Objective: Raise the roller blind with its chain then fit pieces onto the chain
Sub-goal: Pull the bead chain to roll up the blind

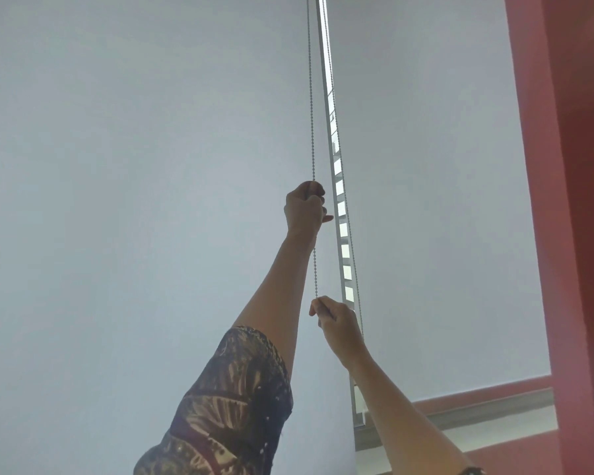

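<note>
Grip check: my left hand (305, 208) clenches the thin silvery beaded chain (311, 132) high against the pale grey roller blind (124, 173). My right hand (334, 318) pinches it lower; I'd pull straight down, alternating.

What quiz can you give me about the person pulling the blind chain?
1. True or false: the left hand and the right hand both grip the bead chain.
2. Which hand is higher on the chain? A: left. B: right.
3. Fill in: the wall beside the roller blind is ____.

Key: 1 true. 2 A. 3 red.
</note>
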